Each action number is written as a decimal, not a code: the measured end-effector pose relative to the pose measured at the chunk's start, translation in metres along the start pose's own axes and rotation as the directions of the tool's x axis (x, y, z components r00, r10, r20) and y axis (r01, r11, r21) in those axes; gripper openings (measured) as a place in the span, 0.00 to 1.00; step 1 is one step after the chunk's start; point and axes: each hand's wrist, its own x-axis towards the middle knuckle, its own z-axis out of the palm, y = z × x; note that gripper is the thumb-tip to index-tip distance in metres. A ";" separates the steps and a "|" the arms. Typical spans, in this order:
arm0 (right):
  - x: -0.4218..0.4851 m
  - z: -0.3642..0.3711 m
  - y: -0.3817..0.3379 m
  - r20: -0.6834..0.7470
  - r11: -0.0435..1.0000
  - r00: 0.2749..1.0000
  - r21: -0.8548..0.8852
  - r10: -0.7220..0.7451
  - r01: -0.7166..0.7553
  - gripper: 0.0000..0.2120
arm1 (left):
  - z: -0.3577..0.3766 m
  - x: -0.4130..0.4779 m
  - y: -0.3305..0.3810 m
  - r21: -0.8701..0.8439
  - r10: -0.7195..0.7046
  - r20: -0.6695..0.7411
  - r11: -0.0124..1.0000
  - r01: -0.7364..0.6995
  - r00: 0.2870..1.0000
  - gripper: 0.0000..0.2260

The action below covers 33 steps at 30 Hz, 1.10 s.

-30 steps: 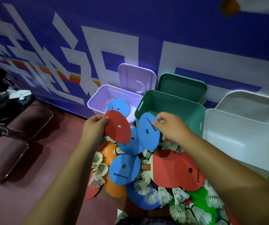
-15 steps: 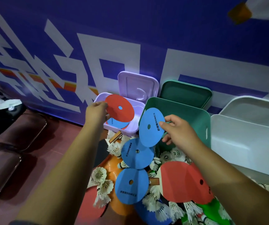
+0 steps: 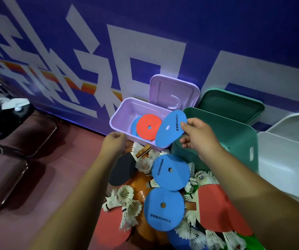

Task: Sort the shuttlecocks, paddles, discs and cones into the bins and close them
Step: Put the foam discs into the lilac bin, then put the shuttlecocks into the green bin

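Now that the red disc (image 3: 149,127) has left the left hand (image 3: 115,143) and lies flat in the lilac bin (image 3: 117,114), on top of a blue one already there, one more disc is sorted and the next is on its way. The right hand (image 3: 197,136), which half a second ago held its blue disc (image 3: 171,129) in front of the green bin (image 3: 217,134), has carried it leftwards to the lilac bin's near right corner, pinching the edge between thumb and fingers with the disc tilted. The left hand has dropped back to just outside the bin's front wall. Its fingers are folded under and hidden by the back of the hand, so I cannot tell whether they are loosely curled or closed, though nothing shows in them. The discs are thin, matte circles with a small central hole, and the held one bows a little, so they are probably flexible. Two more pile discs (image 3: 170,172) lie on the floor heap among white feathered shuttlecocks (image 3: 126,193), red and black rubber-faced paddles (image 3: 219,210) with wooden handles, and an orange cone (image 3: 139,179). The lilac and green bins and the white bin (image 3: 285,163) are smooth moulded plastic with rounded corners, and their lids are propped open, so most of the sorting and all the closing remain.
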 end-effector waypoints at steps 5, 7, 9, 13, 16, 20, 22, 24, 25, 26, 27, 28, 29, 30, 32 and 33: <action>0.020 0.033 -0.025 0.035 0.985 0.999 0.170 0.019 -0.025 0.08 | -0.030 0.006 -0.019 -0.007 -0.007 -0.006 1.000 0.007 1.000 0.06; 0.023 0.046 -0.032 0.072 0.969 0.994 0.231 0.078 -0.093 0.08 | -0.040 0.005 -0.026 -0.002 -0.001 -0.005 1.000 0.001 1.000 0.06; 0.021 0.056 -0.031 0.101 0.969 0.986 0.193 0.136 -0.154 0.07 | -0.047 0.005 -0.034 0.007 -0.012 -0.008 1.000 0.012 1.000 0.06; 0.012 0.063 -0.012 0.102 0.981 0.978 0.050 0.184 -0.189 0.06 | -0.051 0.004 -0.052 0.012 -0.042 0.005 0.999 0.042 0.999 0.08; 0.004 0.061 0.009 0.157 0.973 0.961 -0.030 0.229 -0.227 0.05 | -0.052 0.003 -0.066 0.011 -0.060 0.013 0.998 0.059 0.998 0.10; -0.001 0.058 0.040 0.202 0.965 0.953 -0.184 0.224 -0.188 0.07 | -0.055 0.001 -0.082 0.001 -0.073 0.000 0.997 0.073 0.997 0.10; -0.007 0.062 0.052 0.228 0.955 0.949 -0.251 0.217 -0.158 0.07 | -0.059 0.000 -0.090 0.001 -0.079 -0.017 0.997 0.079 0.997 0.10; -0.015 0.069 0.061 0.273 0.945 0.935 -0.295 0.224 -0.140 0.08 | -0.062 -0.004 -0.099 0.010 -0.086 -0.025 0.996 0.086 0.996 0.10; -0.018 0.073 0.066 0.298 0.939 0.926 -0.316 0.231 -0.133 0.07 | -0.065 -0.006 -0.104 0.020 -0.091 -0.029 0.996 0.092 0.995 0.10; -0.021 0.078 0.070 0.324 0.933 0.916 -0.339 0.236 -0.120 0.07 | -0.068 -0.009 -0.111 0.033 -0.093 -0.036 0.995 0.094 0.995 0.10; -0.024 0.083 0.074 0.348 0.926 0.907 -0.363 0.237 -0.103 0.07 | -0.070 -0.011 -0.117 0.052 -0.090 -0.041 0.994 0.092 0.995 0.09; -0.027 0.087 0.078 0.370 0.920 0.899 -0.383 0.233 -0.081 0.07 | -0.073 -0.015 -0.124 0.075 -0.086 -0.040 0.993 0.089 0.995 0.08; -0.030 0.091 0.082 0.391 0.914 0.892 -0.403 0.226 -0.055 0.07 | -0.075 -0.019 -0.130 0.100 -0.082 -0.035 0.991 0.085 0.996 0.06; -0.033 0.096 0.085 0.411 0.907 0.885 -0.420 0.217 -0.027 0.07 | -0.076 -0.023 -0.135 0.131 -0.077 -0.027 0.988 0.080 0.997 0.04; -0.040 0.105 0.092 0.449 0.889 0.870 -0.457 0.205 0.027 0.06 | -0.075 -0.032 -0.146 0.237 -0.069 -0.002 0.969 0.068 0.998 0.08; -0.043 0.109 0.095 0.465 0.876 0.862 -0.480 0.201 0.055 0.06 | -0.074 -0.036 -0.150 0.290 -0.076 0.018 0.955 0.067 0.997 0.10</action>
